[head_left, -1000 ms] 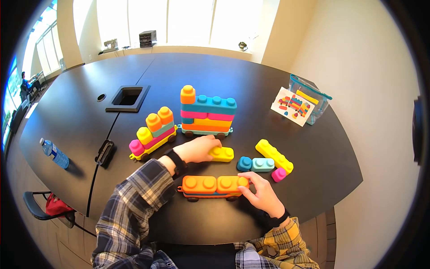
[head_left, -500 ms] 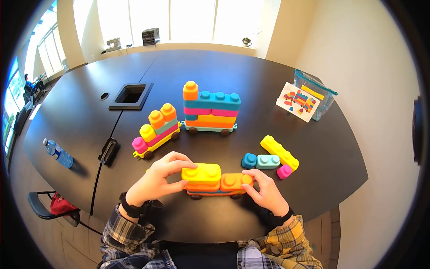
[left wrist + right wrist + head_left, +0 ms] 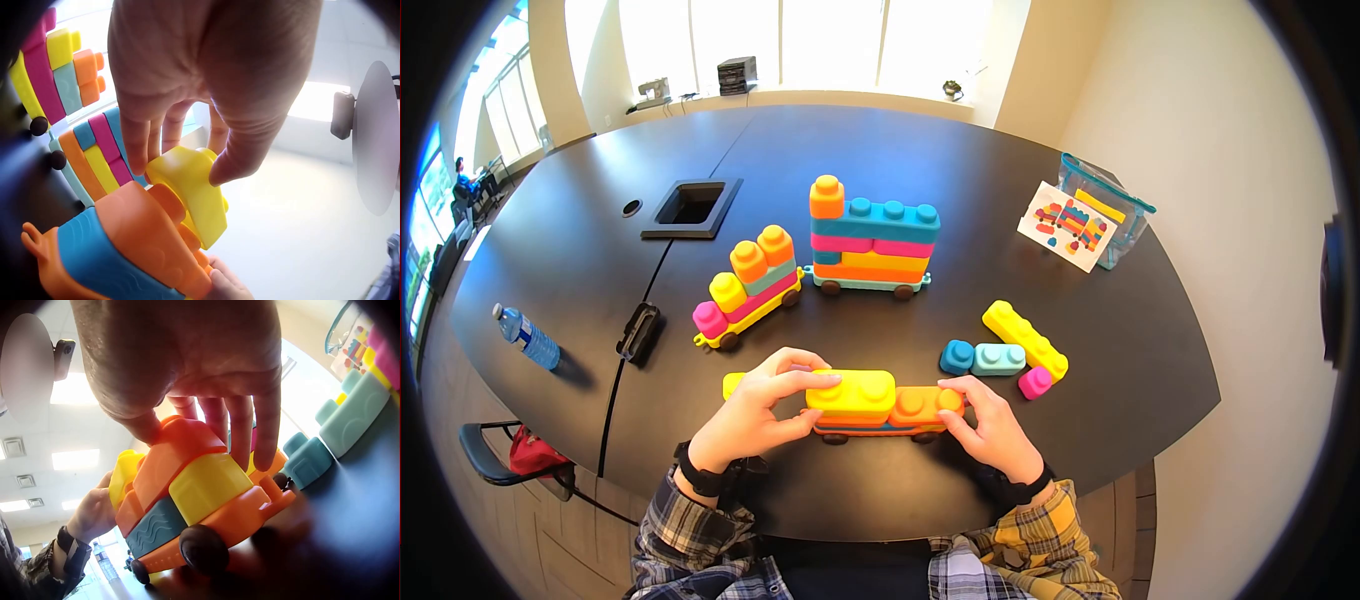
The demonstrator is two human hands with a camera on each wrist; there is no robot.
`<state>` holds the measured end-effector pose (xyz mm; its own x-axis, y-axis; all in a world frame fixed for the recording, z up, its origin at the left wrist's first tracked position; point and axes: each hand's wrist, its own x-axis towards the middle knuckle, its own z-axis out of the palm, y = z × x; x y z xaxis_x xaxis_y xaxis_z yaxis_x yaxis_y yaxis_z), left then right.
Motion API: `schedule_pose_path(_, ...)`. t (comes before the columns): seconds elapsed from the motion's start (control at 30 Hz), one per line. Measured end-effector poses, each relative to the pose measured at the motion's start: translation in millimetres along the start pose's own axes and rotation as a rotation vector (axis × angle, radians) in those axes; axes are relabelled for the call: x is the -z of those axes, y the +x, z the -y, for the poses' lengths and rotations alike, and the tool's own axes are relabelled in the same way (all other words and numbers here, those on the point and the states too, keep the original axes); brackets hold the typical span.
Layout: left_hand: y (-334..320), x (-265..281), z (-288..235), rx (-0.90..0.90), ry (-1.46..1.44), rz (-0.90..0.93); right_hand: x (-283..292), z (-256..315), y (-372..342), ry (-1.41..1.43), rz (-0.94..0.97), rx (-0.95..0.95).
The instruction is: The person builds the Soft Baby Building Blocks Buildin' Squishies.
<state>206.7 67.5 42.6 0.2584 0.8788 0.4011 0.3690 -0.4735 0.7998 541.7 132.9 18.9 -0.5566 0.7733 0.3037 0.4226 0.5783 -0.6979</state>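
Note:
My left hand [image 3: 762,412] pinches a yellow two-stud block [image 3: 850,393] between thumb and fingers. The block overlaps the left end of a toy train wagon; in the left wrist view it leans against the studs of the wagon's orange top layer [image 3: 147,234]. My right hand [image 3: 998,432] grips an orange block [image 3: 917,405] at the wagon's right end, thumb in front and fingers behind. Blue and yellow pieces [image 3: 209,487] sit between the orange top and the orange wheeled base [image 3: 240,519]. A yellow piece [image 3: 732,384] shows just left of my left hand, mostly hidden by it.
Two built wagons, one stepped [image 3: 750,290] and one tall [image 3: 870,245], stand behind my hands. Loose yellow [image 3: 1025,340], light teal [image 3: 998,360], dark teal [image 3: 957,357] and pink [image 3: 1035,383] blocks lie to the right. A picture card [image 3: 1068,225] leans on a clear bag; a bottle [image 3: 527,338] stands left.
My left hand has brought the yellow two-stud block from behind the wagon to its left top. Since half a second ago, it has barely shifted. My right hand stays on the wagon.

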Motion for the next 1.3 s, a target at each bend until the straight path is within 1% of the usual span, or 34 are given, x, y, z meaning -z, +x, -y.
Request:
schedule_pose_path(0.3,-7,-4,3,0.039,-0.051,0.016,-1,-3,0,-0.008,0.019,0.009)
schedule_pose_path(0.57,-8,-11,7,-0.022,0.036,0.01,0,-2,-2,0.021,-0.008,-0.003)
schedule_pose_path(0.8,-10,-13,0,-0.021,0.084,0.008,0,-3,-3,-0.009,-0.016,0.016)
schedule_pose_path(1.0,-11,-12,-1,-0.032,0.117,0.007,0,-2,-3,-0.014,-0.003,0.017)
schedule_pose_path(1.1,-10,-9,-2,-0.039,0.12,0.014,1,-1,-5,-0.016,0.023,-0.02)
schedule_pose_path(1.17,-9,-3,-5,-0.051,0.237,0.059,1,-4,-5,-0.008,0.033,-0.024)
schedule_pose_path(1.2,-10,0,-9,-0.053,0.239,0.057,0,-4,-4,-0.009,0.033,-0.021)
schedule_pose_path(1.27,-13,5,-15,0.106,0.171,0.006,-2,-5,-3,0.008,0.013,-0.015)
schedule_pose_path(1.3,-16,10,-13,0.111,0.244,-0.02,-2,-6,-3,0.008,0.013,-0.015)
